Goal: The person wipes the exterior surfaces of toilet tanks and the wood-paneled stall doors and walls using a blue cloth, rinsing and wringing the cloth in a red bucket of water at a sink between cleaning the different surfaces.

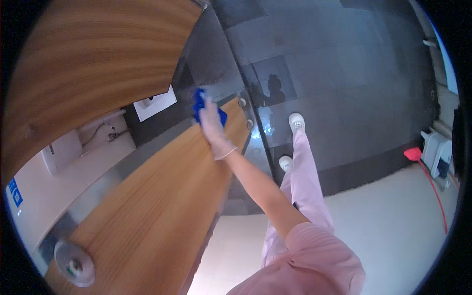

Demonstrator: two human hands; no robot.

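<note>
My right hand (212,127), in a thin whitish see-through glove, reaches across to the left. It holds a blue cloth (199,102) against the far, lower end of a wood-grain door (167,196). The cloth bunches out on both sides of the fingers, which are slightly blurred. A round metal-rimmed latch (73,264) sits at the near end of this door. My left hand is out of view.
Another wood-grain panel (98,54) fills the upper left. Between the panels show a white squat toilet (156,104) and pipework (113,133). Dark tiles (344,98) look wet. At right stand a red-handled tool (413,154) and a grey bin-like container (436,152).
</note>
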